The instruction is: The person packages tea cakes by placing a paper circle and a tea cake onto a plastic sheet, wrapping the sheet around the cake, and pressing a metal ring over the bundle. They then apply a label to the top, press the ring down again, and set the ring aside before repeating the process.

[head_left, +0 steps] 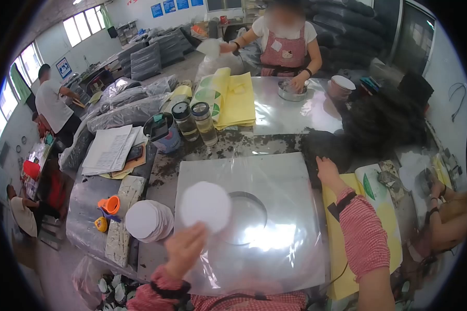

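Observation:
My left hand is closed on the edge of a white round paper disc. The disc is held over a glossy clear sheet, to the left of a thin ring lying there, and covers part of its left side. Left of the sheet stands a stack of similar white discs. My right hand reaches forward to the near edge of a flat dark clump of loose material. Its fingers look stretched out, with the tips against the clump; no held thing shows.
Ahead, a person works over a round metal tin; another person's arms are at right. Two glass jars, a bucket, papers, yellow sheets, an orange cup and a large dark heap surround the sheet.

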Demonstrator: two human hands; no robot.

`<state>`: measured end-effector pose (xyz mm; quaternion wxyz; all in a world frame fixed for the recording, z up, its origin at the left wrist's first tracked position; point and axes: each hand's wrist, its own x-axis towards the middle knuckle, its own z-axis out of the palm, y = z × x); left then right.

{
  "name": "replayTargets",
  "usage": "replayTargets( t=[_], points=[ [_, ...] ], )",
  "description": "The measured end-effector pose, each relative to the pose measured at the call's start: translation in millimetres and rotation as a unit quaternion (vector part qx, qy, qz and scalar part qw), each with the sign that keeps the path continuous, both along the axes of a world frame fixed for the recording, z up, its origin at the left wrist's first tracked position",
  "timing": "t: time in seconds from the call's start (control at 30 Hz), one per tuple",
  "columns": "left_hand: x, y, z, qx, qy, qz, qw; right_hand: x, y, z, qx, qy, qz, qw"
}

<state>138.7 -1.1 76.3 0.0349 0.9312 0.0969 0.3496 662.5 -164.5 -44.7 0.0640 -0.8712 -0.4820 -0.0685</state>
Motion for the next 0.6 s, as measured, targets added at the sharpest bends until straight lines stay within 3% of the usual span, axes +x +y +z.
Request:
replayTargets(
  t=[0.07, 0.1, 0.13, 0.17, 0.23, 0.27, 0.3, 0.33, 0.37, 0.43, 0.47, 0.5, 0.57, 0.6],
  points=[
    [35, -20, -40, -0.046, 0.066, -0.031, 0.996, 5, 4, -24, -0.024, -0.107, -0.021, 0.994],
    [42, -22, -54, -0.043, 0.059, -0.029, 0.997, 5, 3, -11, -0.021, -0.115, -0.019, 0.993],
    [46, -24, -68, -0.109, 0.08, -0.054, 0.989, -2, 0, 11, 0.131, -0.003, -0.062, 0.99],
    [45, -25, -80, -0.175, 0.105, -0.079, 0.976, -14, -5, 35, 0.276, 0.113, -0.101, 0.949],
    [32, -21, -88, -0.189, 0.104, -0.092, 0.972, -79, -7, 97, 0.341, 0.025, 0.027, 0.939],
    [26, -23, -84, -0.31, 0.044, -0.01, 0.95, -121, -3, 111, 0.337, -0.021, 0.115, 0.934],
    [23, -24, -81, -0.42, -0.014, 0.07, 0.905, -163, -2, 105, 0.315, -0.026, 0.203, 0.927],
    [26, -19, -87, -0.566, -0.123, 0.116, 0.807, -204, -1, 99, 0.287, -0.023, 0.291, 0.912],
    [28, -11, -94, -0.563, -0.12, 0.113, 0.81, -247, -5, 90, 0.235, 0.015, 0.347, 0.908],
    [25, 1, -107, -0.597, -0.227, 0.19, 0.745, -288, -13, 27, 0.16, 0.026, 0.403, 0.901],
    [15, 6, -106, -0.386, -0.088, 0.177, 0.901, -289, -12, 30, 0.163, 0.025, 0.404, 0.9],
    [13, 13, -101, -0.383, -0.09, 0.179, 0.902, -290, -14, 38, 0.145, 0.057, 0.396, 0.905],
    [18, 22, -84, -0.241, 0.063, 0.052, 0.967, -289, -10, 63, 0.119, 0.093, 0.391, 0.908],
    [28, 23, -63, -0.248, 0.073, 0.05, 0.965, -290, 3, 84, 0.127, 0.132, 0.359, 0.915]
  ],
)
